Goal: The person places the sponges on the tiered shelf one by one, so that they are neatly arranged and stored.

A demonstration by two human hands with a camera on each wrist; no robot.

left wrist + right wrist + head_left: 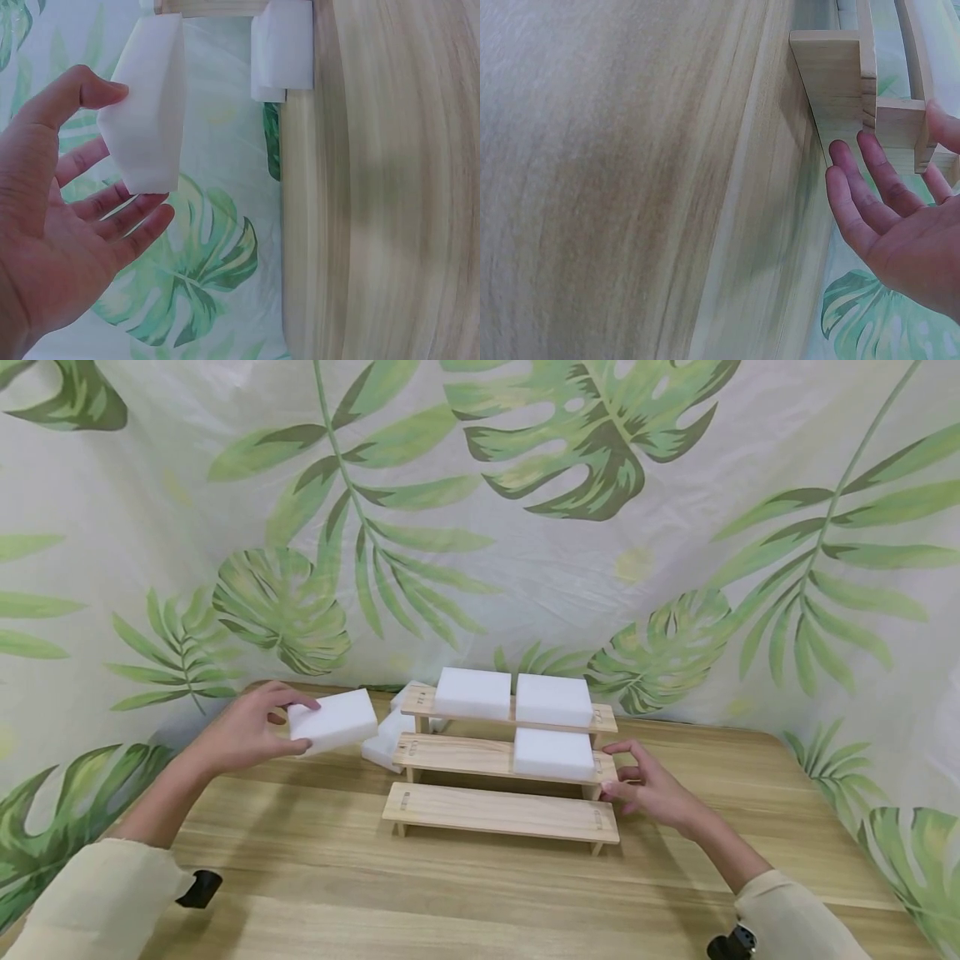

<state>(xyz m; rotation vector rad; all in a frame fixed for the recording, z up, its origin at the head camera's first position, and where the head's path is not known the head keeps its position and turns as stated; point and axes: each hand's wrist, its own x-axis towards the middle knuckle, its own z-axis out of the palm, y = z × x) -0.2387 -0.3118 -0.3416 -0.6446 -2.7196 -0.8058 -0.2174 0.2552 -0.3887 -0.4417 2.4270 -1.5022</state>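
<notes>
My left hand [247, 732] pinches a white foam block [335, 722] between thumb and fingers, raised left of a three-tier wooden stand [498, 812]. In the left wrist view the block hangs tilted, the thumb on one face and fingertips at its lower end. My right hand [654, 790] holds the right end of the stand's middle tier, thumb in front and index finger behind; its other fingers are loosely extended in the right wrist view. Two white blocks [553, 699] sit side by side on the top tier. One more block [553, 754] lies at the right of the middle tier.
Several loose white blocks [386, 739] lie in a pile behind the stand's left side, partly hidden by it. The stand rests on a wood-grain table [360, 893]. A leaf-patterned cloth [540, 577] hangs behind the table's back edge.
</notes>
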